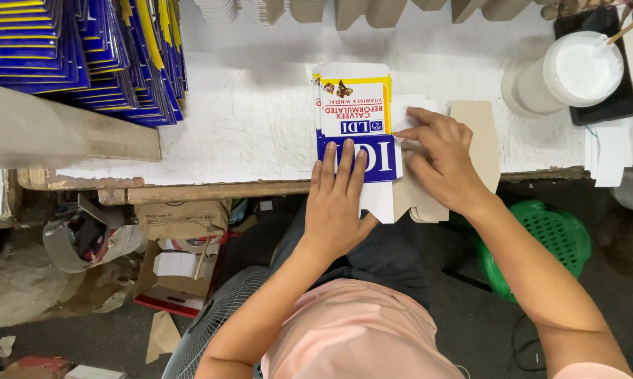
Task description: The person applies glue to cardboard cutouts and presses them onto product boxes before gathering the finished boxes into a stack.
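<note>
Where the white counter (246,119) begins at the far left, fanned stacks of blue and yellow flat cartons (85,56) lie against a grey board (64,130). Below the counter's worn edge sit a brown paper bag (183,219) and a wire fan guard (211,323). Near the middle, a flattened carton blank (355,112), white, yellow and blue, lies on the counter with its lower flaps hanging over the edge. The left hand (337,196) presses flat on the blank's blue panel, fingers spread and straight, its grip open and closed on nothing. Just beside it, the right hand (446,158) lies on the blank's plain white side flap, fingers bent and pressing down, holding the flap to the counter rather than clasping it. Farther right a white tub of paste (583,67) with a stick in it stands on a dark tray (611,109), and a green plastic stool (548,238) shows below.
</note>
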